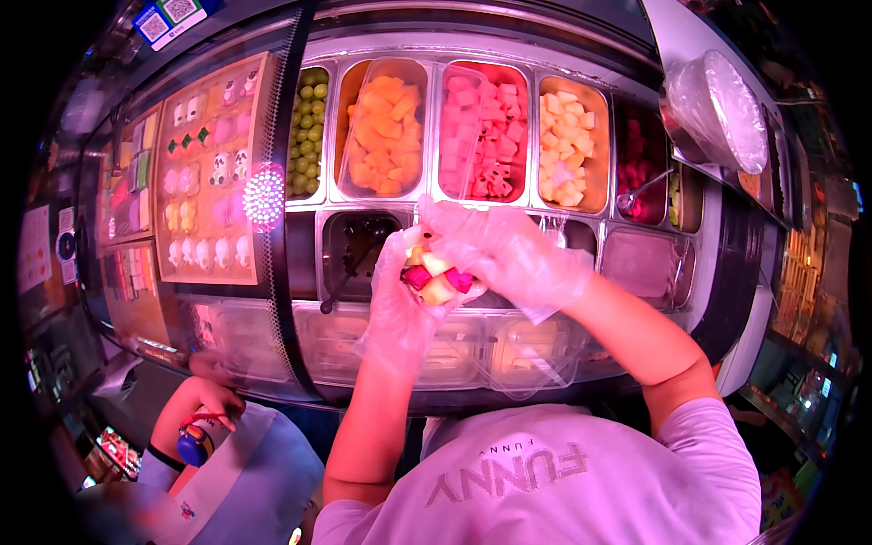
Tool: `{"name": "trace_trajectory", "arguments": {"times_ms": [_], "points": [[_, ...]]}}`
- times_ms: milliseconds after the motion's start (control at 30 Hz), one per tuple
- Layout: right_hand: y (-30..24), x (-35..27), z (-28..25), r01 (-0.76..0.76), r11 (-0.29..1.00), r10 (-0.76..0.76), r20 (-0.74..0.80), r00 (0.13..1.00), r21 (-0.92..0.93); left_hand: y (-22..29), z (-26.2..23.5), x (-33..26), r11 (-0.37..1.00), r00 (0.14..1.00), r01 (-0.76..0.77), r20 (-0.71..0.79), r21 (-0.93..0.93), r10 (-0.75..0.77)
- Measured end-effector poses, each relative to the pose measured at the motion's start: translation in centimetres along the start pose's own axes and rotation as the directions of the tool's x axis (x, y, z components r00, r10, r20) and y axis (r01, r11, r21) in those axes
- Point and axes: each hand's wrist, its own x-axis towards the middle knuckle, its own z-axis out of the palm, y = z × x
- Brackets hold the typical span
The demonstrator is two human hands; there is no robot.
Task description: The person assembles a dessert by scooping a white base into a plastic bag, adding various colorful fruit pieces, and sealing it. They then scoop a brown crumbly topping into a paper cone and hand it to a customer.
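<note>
Both my hands wear thin clear plastic gloves. My left hand (400,295) is wrapped round a small cup of cut fruit (437,289), held over the tray row in front of me. Pale yellow and deep pink chunks fill its top; the fingers hide most of its wall. Over the far right side of the cup, my right hand (513,250) is bent inward with its fingers closed together. Whatever lies between those fingertips, if anything, cannot be made out. Just beyond them are trays of watermelon cubes (500,136) and orange mango-like chunks (386,132).
Trays of green grapes (309,127), pale melon-like cubes (566,145) and dark red fruit with a spoon (647,191) line the back. A dark tray with a ladle (350,272) sits nearer. Left stands a display of small figured sweets (209,173). Another person's hand (213,400) is at lower left.
</note>
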Motion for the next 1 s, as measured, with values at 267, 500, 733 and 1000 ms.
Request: {"name": "trace_trajectory", "arguments": {"times_ms": [267,500,733,1000], "points": [[10.6,6.2,-7.5,-0.158,0.474,0.179,-0.08,0.981,-0.866,2.0,-0.5,1.8,0.993,0.976,0.02,0.216,-0.117,0.006],[11.9,9.6,-5.1,-0.093,0.227,0.344,-0.009,0.939,-0.969,2.8,1.0,2.2,0.972,0.989,0.027,0.145,-0.234,0.008],[13.0,8.8,-6.2,-0.091,0.313,0.302,0.008,0.953,-0.945,2.8,-0.8,3.5,0.962,0.978,0.0,0.2,-0.271,0.056],[11.7,6.9,-5.9,-0.278,0.51,0.272,-0.154,0.95,-0.814,3.0,-0.1,3.2,0.975,0.988,0.043,0.152,-0.216,-0.01]]}}
